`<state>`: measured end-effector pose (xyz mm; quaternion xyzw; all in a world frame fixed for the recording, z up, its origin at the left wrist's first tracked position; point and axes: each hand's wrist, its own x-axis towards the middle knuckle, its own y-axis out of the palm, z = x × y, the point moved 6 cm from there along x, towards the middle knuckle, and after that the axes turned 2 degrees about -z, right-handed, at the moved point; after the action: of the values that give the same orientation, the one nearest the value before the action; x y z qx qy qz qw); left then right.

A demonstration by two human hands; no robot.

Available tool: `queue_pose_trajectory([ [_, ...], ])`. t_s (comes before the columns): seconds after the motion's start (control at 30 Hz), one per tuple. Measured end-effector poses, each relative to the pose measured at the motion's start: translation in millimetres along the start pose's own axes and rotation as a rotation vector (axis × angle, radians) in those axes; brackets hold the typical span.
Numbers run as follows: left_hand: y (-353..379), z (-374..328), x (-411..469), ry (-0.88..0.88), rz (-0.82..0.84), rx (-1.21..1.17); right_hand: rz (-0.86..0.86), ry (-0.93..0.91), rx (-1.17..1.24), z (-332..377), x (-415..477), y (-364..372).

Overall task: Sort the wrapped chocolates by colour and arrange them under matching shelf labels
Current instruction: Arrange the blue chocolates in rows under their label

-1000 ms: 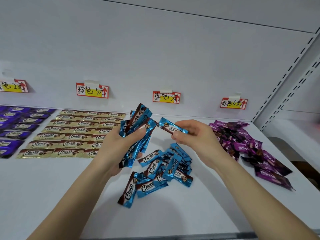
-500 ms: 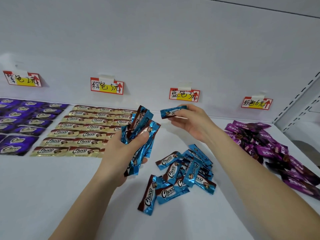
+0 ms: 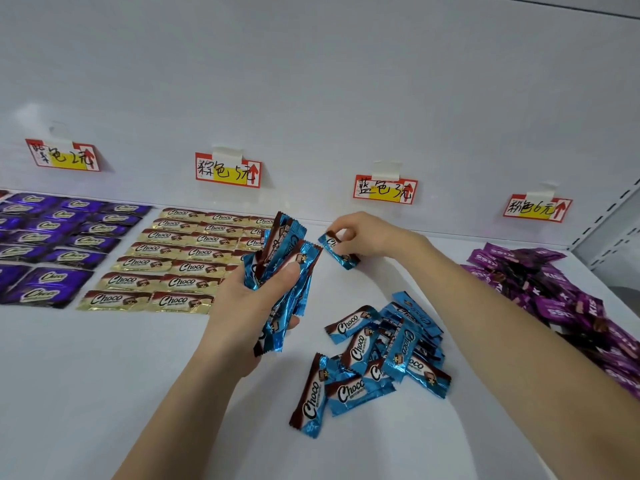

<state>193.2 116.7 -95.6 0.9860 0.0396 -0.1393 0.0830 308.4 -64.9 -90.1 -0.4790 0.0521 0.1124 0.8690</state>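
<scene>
My left hand (image 3: pixel 242 306) grips a bundle of blue-wrapped chocolates (image 3: pixel 284 268) above the white shelf (image 3: pixel 104 393). My right hand (image 3: pixel 370 237) pinches a single blue chocolate (image 3: pixel 337 251) low over the shelf, near the back wall and just left of the blue label (image 3: pixel 384 190). A loose pile of blue chocolates (image 3: pixel 381 355) lies on the shelf under my right forearm.
Gold chocolates (image 3: pixel 173 261) lie in neat rows under the second label (image 3: pixel 227 169). Dark purple ones (image 3: pixel 52 244) are lined up at the left under the first label (image 3: pixel 62 155). A heap of magenta chocolates (image 3: pixel 554 296) sits at the right below the fourth label (image 3: pixel 536 207).
My right hand has carried the single blue chocolate away from the bundle and down toward the back of the shelf below the blue label. The left hand kept its bundle.
</scene>
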Motion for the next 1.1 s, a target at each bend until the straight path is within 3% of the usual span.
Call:
queue_pose_trajectory([
  [0.07, -1, 0, 0, 0.007, -0.001, -0.002, -0.062, -0.045, -0.075, 3, -2, 1],
  [0.23, -2, -2, 0, 0.015, -0.014, -0.030, -0.403, -0.133, -0.161, 4, -32, -4],
  [0.47, -10, -2, 0, -0.001, -0.080, -0.116, -0.280, -0.210, -0.424, 6, -41, 24],
  [0.63, -13, -3, -1, -0.003, -0.107, -0.176, -0.348, -0.241, -0.407, 4, -38, 22],
  [1.1, -16, -2, 1, -0.012, -0.113, -0.228, -0.219, -0.123, -0.416, 13, -2, 29],
])
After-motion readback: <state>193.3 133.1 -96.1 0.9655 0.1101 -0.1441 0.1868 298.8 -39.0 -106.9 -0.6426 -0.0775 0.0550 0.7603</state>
